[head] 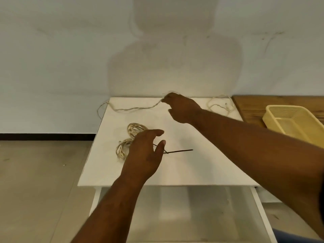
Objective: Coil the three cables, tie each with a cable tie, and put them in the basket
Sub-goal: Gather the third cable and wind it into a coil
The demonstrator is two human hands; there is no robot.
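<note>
Right grip (182, 109) pinches the loose cable (136, 108) trailing leftward across the table (192, 169).

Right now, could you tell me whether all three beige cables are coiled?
No: the beige cable pinched by the right hand runs loose along the white table's far edge.

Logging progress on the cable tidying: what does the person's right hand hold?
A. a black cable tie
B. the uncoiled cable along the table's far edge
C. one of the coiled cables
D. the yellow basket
B: the right hand pinches the uncoiled cable near the far edge of the table; the coiled cables and the black cable ties lie by the left hand, and the yellow basket stands off to the right.
</note>
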